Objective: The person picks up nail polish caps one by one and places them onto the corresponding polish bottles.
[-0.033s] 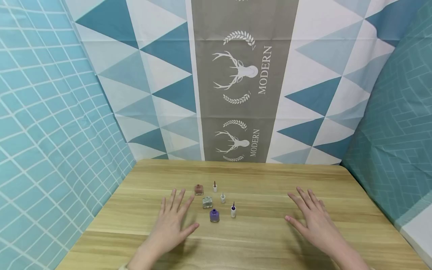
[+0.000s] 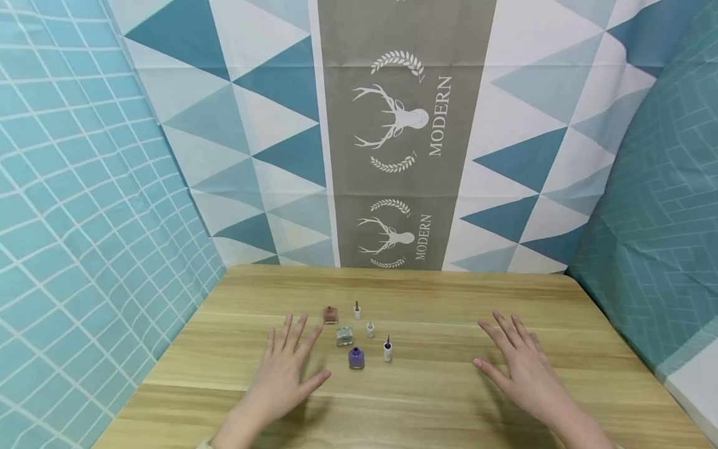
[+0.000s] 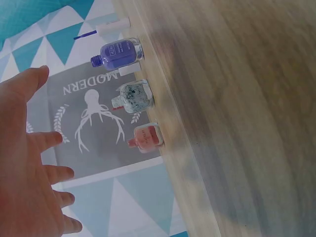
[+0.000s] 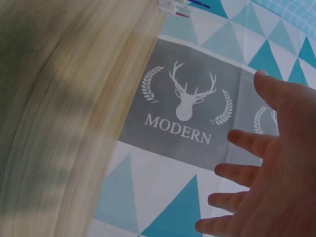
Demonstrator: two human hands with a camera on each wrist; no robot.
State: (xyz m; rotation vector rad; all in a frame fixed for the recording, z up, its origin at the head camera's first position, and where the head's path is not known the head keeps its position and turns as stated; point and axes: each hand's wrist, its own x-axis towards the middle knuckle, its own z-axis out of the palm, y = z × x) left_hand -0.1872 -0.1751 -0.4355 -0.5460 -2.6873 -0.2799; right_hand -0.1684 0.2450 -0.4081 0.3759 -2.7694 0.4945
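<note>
Three uncapped nail polish bottles stand on the wooden table: a purple bottle [image 2: 356,358], a speckled pale-green bottle [image 2: 344,337] and a brownish-pink bottle [image 2: 330,315]. To their right, three white brush caps stand with bristles up: a purple-tipped cap [image 2: 387,350], a pale-tipped cap [image 2: 370,329] and a brown-tipped cap [image 2: 357,311]. My left hand [image 2: 283,377], fingers spread and holding nothing, hovers left of the bottles. Well to the right of the caps, my right hand [image 2: 521,374] is also spread over the table, with nothing in it.
The wooden table [image 2: 437,399] reaches back to a patterned cloth [image 2: 392,137] with deer heads and triangles. A blue grid-patterned cloth [image 2: 84,206] borders the left side, and a teal cloth [image 2: 662,249] hangs on the right.
</note>
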